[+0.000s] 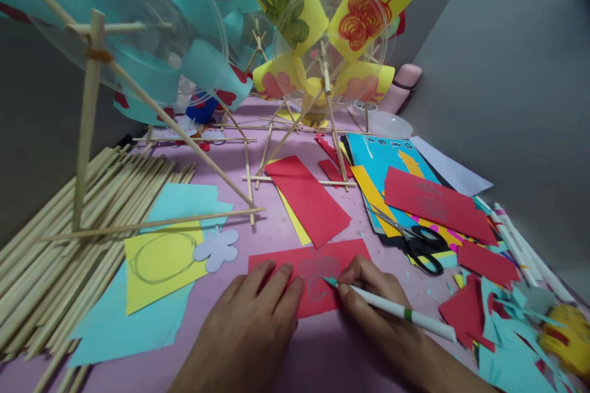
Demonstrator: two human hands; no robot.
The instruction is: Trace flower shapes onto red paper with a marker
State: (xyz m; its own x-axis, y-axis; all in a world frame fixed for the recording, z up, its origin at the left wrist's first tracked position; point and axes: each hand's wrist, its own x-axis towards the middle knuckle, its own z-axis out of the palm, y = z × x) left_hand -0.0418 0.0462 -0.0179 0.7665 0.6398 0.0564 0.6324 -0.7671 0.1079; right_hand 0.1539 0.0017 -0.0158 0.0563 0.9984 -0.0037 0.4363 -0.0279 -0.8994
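A red paper strip (348, 250) lies flat on the purple table in front of me, with a faint flower-like outline drawn on it. My left hand (260, 307) rests on its left part, fingers spread and pressing down. Pinched in my right hand (375, 301) is a white marker pen (405, 313) with a green tip, which touches or nearly touches the outline. Left of the strip are a lilac flower-shaped paper cutout (217, 250) and a yellow paper piece (161, 258) with an oval drawn on it. Black-handled scissors (421, 245) lie to the right.
Wooden sticks (69, 221) are heaped at left. Stick stands hold a blue-vaned pinwheel (152, 31) and a yellow-vaned pinwheel (295, 12). More red strips (306, 199), blue paper scraps (511, 344) and other markers (519, 245) lie around; a pink bottle (401, 89) stands behind.
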